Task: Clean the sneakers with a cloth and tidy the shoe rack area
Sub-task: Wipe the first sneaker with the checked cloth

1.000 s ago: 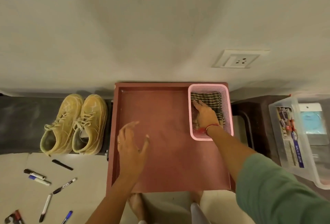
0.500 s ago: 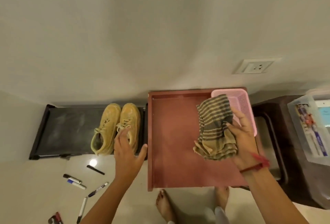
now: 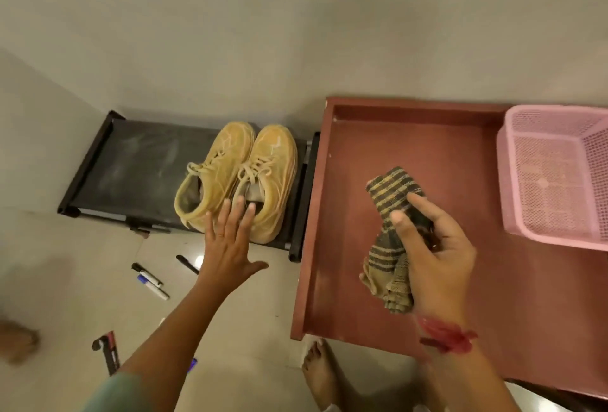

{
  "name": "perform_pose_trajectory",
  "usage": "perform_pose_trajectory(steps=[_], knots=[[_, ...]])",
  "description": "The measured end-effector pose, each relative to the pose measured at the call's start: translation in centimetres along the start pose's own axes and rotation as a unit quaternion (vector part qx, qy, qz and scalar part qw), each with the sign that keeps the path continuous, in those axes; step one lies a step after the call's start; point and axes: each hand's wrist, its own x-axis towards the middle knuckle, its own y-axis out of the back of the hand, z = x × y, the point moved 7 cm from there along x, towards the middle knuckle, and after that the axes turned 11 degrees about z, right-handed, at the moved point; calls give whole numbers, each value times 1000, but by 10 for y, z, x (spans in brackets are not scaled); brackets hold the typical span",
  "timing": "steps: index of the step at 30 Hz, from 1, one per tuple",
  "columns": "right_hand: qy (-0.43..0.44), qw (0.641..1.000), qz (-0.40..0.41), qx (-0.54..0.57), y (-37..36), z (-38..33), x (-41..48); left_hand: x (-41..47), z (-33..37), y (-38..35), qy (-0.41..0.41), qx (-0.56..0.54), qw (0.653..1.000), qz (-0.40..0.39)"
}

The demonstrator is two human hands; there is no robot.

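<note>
The right hand (image 3: 434, 257) is gripping a bunched striped cloth (image 3: 391, 188) over the red table (image 3: 427, 142), at 4 o'clock. The left hand (image 3: 227, 244) is hovering with its fingers spread and straight at the heels of the tan sneakers (image 3: 237, 175), which are sitting paired on the black shoe rack (image 3: 141, 161) at 9 o'clock. A pink mesh basket (image 3: 556, 175) is standing on the table at 3 o'clock. Markers (image 3: 149, 280) are lying on the floor at 8 o'clock, their print too small to read.
</note>
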Motion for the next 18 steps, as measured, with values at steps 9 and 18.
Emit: perform_pose_trajectory(steps=[9, 18], knots=[[102, 992, -44, 63, 16, 43, -29, 6, 3, -9, -1, 29, 979, 202], [298, 948, -85, 75, 75, 5, -96, -2, 40, 45, 2, 105, 985, 140]])
